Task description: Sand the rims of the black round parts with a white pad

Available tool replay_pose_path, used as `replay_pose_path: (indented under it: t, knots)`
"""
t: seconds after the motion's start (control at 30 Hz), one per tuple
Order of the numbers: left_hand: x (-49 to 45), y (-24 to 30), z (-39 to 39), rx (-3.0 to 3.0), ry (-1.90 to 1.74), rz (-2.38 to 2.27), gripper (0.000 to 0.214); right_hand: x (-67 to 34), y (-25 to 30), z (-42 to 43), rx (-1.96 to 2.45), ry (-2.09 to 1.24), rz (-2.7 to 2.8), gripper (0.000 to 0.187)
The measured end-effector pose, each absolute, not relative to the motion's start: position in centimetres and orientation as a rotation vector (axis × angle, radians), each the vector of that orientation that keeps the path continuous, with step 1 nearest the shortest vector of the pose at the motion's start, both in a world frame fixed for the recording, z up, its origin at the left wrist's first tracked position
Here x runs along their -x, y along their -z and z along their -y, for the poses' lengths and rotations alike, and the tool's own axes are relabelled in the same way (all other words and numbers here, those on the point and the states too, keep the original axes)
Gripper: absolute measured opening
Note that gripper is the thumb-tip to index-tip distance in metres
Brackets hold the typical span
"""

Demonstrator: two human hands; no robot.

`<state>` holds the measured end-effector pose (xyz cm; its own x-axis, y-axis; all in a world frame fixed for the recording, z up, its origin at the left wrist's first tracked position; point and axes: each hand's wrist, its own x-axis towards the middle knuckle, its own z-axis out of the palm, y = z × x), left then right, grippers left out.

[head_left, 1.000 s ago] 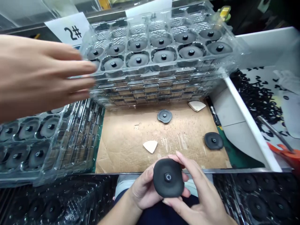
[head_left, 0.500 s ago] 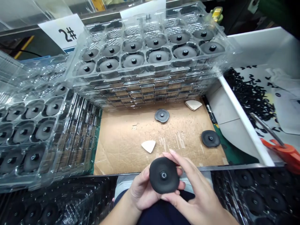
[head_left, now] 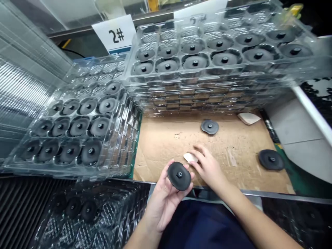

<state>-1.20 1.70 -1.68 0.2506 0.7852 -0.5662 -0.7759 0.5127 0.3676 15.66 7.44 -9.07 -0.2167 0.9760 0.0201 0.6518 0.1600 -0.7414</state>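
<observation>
**One black disc in our left hand [head_left: 162,204], a white wedge [head_left: 190,157] under our right [head_left: 207,166]**

Far left, a clear blister tray [head_left: 123,138] sits tilted, its pockets holding rows of black discs with raised centres. Below it lies a black tray [head_left: 103,221], with more discs showing through its dark plastic. Next come our own hands, just above the near edge of a cardboard sheet [head_left: 155,155]. We cup the black disc [head_left: 179,176] in our left hand, palm up, fingers curled round its rim, hub facing up. Our right hand reaches across with its fingers bunched and touching the white wedge on the cardboard; we cannot tell whether they are pinching it. Behind them, a stack of clear trays [head_left: 197,97] rises, with a "2#" card [head_left: 114,33] behind it. Further right on the cardboard lie a loose disc [head_left: 209,127], a second white wedge [head_left: 249,118] and another disc [head_left: 271,159], that last one at the sheet's right edge. Beyond them, a heap of small black pieces [head_left: 317,88] lies past a white rail [head_left: 308,110].
</observation>
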Motion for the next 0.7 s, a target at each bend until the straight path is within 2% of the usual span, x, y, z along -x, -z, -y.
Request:
replay_pose_path:
  t: [0.17,0.27,0.37,0.43,0.6,0.7]
  knots:
    - [2.7,2.4,-1.4,0.036,-1.195,-0.85,0.053,-14.3,8.4,-7.3,1.426,-0.866,2.043,0.023]
    - [2.8,2.4,-1.6,0.037,-1.195,-0.876,0.058,-14.1,5.0,-7.8,1.388,-0.881,2.071,0.02]
    - [2.3,2.0,-2.1,-0.013,-1.169,-0.888,0.065,-12.9,0.4,-7.1,1.331,-0.83,2.028,0.027]
    - [2.0,1.7,-2.4,-0.042,-1.125,-0.886,0.063,-12.0,-2.2,-6.1,1.143,-0.764,2.013,0.027]
    - [1.5,1.0,-2.8,-0.069,-1.12,-0.887,0.054,-11.2,-4.3,-5.4,1.049,-1.023,2.086,0.024]
    - [1.1,0.3,-2.9,-0.104,-1.083,-0.87,0.042,-11.0,-3.9,-5.9,1.07,-0.806,2.018,0.024]
